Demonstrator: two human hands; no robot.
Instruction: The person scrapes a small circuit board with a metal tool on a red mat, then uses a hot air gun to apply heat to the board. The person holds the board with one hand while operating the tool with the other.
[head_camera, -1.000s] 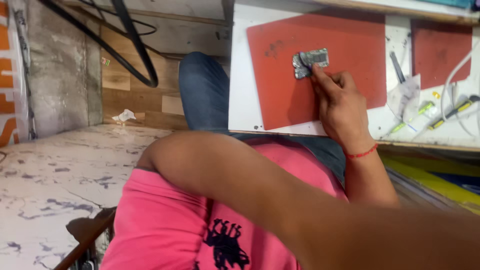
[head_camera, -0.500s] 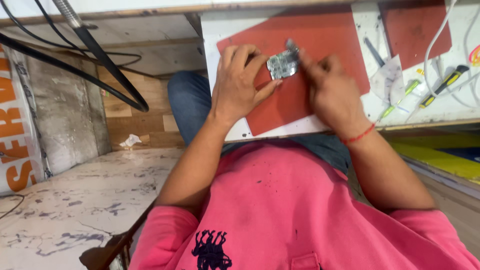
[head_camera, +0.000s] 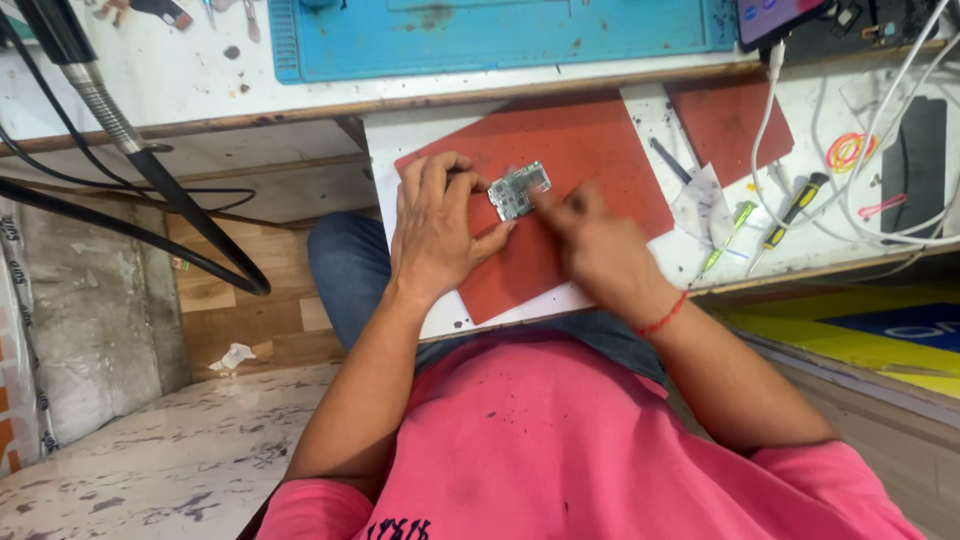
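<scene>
Left hand (head_camera: 437, 232) pins the small circuit board (head_camera: 519, 189) by its left edge, thumb under the near side, fingers curled over the far side; closed on it, not lifted. Right hand (head_camera: 598, 250) is motion-blurred, fingertips on the board's right end; can't tell if it pinches the board or just presses or rubs it, and no tool is visible in it.

Change: a second ago only the right hand was on the board, left arm down across the body. Half a second ago the left hand came up and took hold. Now both are on it, same spot on the red mat (head_camera: 590, 150), which lies on the white board (head_camera: 400, 140) over the lap. Reads as a shift from one-handed poking to braced two-hand work on the board.

Nearby, untouched: screwdrivers (head_camera: 790, 212) right of the mat, white cable (head_camera: 765, 130), blue mat (head_camera: 500, 35) on the bench above.
</scene>
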